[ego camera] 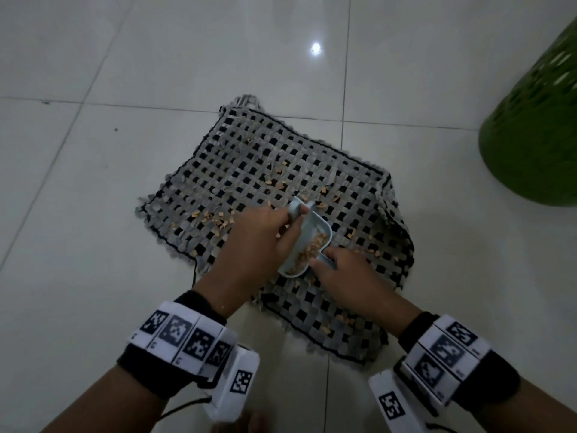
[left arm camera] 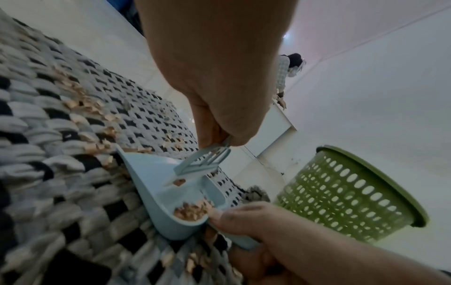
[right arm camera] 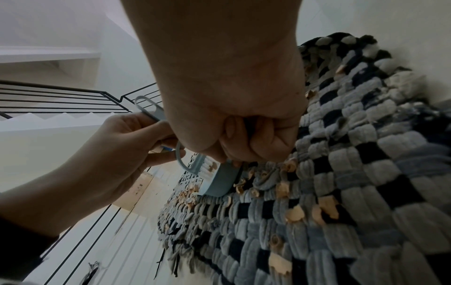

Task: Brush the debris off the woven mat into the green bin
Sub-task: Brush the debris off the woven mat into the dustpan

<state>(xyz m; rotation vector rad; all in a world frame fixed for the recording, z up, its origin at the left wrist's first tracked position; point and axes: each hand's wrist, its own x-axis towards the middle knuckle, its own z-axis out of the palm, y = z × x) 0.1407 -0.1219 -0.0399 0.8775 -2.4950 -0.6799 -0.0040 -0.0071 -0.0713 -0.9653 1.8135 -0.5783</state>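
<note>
Sweeping is the step in hand: our left hand point(ego camera: 249, 245) has its fingers curled round the small pale blue plastic brush point(left arm camera: 203, 161), bristles down over the mouth of the pale blue plastic dustpan point(ego camera: 307, 245), while our right hand point(ego camera: 346, 279) grips the dustpan's short handle, fingers closed tight on it. The pan rests tilted on the grey-and-black woven fabric mat point(ego camera: 237, 170), near the middle of the mat's near half, and already carries a heap of tan shavings point(ego camera: 313, 250) at its back wall. More tan debris lies scattered across the mat: a band toward its left edge, specks toward the far right corner, a few near the near corner. The green perforated plastic bin point(ego camera: 537, 135) stands on the white tiled floor point(ego camera: 93, 214), well apart from the mat, off its right edge. We judge the task partly done; the pan is fairly loaded. Next move, as we read it: either draw the remaining chips in with short strokes, or level the pan before lifting and carry it to the bin, lest shavings spill over the open lip.
</note>
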